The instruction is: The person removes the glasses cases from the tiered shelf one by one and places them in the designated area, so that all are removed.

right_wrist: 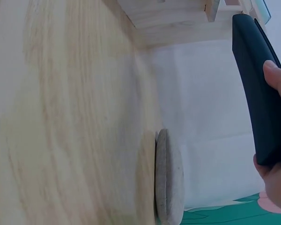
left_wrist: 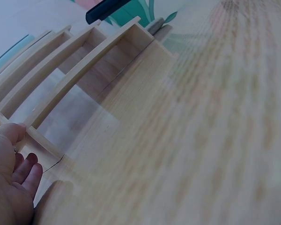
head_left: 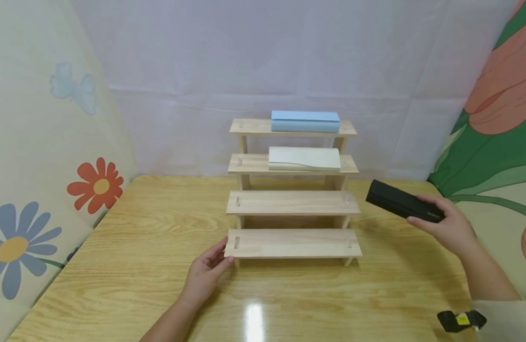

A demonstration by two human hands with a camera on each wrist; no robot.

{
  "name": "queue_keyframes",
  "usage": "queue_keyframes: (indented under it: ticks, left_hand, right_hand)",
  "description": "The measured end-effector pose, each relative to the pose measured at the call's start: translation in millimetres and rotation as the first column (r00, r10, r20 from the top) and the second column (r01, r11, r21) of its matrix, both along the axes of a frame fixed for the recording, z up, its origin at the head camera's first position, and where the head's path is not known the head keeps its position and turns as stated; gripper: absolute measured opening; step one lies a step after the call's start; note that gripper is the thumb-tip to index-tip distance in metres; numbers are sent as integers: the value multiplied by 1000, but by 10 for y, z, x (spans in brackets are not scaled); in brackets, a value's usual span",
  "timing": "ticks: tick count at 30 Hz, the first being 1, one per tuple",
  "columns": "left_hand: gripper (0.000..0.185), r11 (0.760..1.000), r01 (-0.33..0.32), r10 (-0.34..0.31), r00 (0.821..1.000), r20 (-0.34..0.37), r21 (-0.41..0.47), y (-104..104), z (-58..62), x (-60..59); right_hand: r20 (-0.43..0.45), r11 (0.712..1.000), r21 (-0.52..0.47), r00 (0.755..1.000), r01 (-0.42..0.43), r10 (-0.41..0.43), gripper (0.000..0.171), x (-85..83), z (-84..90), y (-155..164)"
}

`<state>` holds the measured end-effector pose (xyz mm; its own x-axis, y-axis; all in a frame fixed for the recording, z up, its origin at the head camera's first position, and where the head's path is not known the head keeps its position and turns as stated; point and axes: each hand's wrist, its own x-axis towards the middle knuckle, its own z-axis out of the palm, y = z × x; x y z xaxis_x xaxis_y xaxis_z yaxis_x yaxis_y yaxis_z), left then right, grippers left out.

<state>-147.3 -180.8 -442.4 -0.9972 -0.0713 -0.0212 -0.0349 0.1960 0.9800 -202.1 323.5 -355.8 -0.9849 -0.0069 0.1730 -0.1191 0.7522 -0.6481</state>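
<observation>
A four-tier wooden display shelf [head_left: 293, 243] stands on the table. At its lowest tier, my left hand [head_left: 206, 273] holds the left end of the board, with the thumb [left_wrist: 11, 132] against the front corner. To the right of the shelf, raised above the table, my right hand [head_left: 448, 228] grips a long black glasses case [head_left: 399, 202] by its right end. The case tilts, its free end pointing up and left toward the shelf. A light blue glasses case [head_left: 305, 122] lies on the top tier, and a white glasses case [head_left: 304, 158] on the tier below.
The wood-grain table [head_left: 160, 218] backs onto a white cloth [head_left: 288, 57]. Flower-printed panels stand at the left and right. In the right wrist view a grey, rounded object [right_wrist: 171, 180] rests on the table's far part; the head view hides it.
</observation>
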Motion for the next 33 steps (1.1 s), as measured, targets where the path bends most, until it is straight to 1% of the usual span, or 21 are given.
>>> queue_keyframes:
  ticks: [11, 14, 20, 27, 33]
  left_hand:
    - [53, 1000, 9, -9, 1000, 1, -3, -11, -2, 16]
    - [53, 1000, 9, -9, 1000, 0, -8, -13, -1, 22]
    - [53, 1000, 3, -3, 1000, -1, -6, -5, -2, 13]
    - [53, 1000, 10, -10, 1000, -9, -2, -7, 3, 16]
    - [53, 1000, 8, -8, 1000, -8, -13, -5, 8, 21]
  right_hand:
    - [18, 999, 12, 999, 50, -51, 76, 28, -190, 110]
    - [3, 999, 15, 999, 48, -48, 75, 26, -228, 139]
    - [7, 998, 13, 998, 62, -62, 75, 20, -323, 197]
    - [-24, 998, 6, 997, 68, -68, 72, 5, -421, 271]
    - [6, 995, 9, 995, 95, -95, 73, -23, -494, 319]
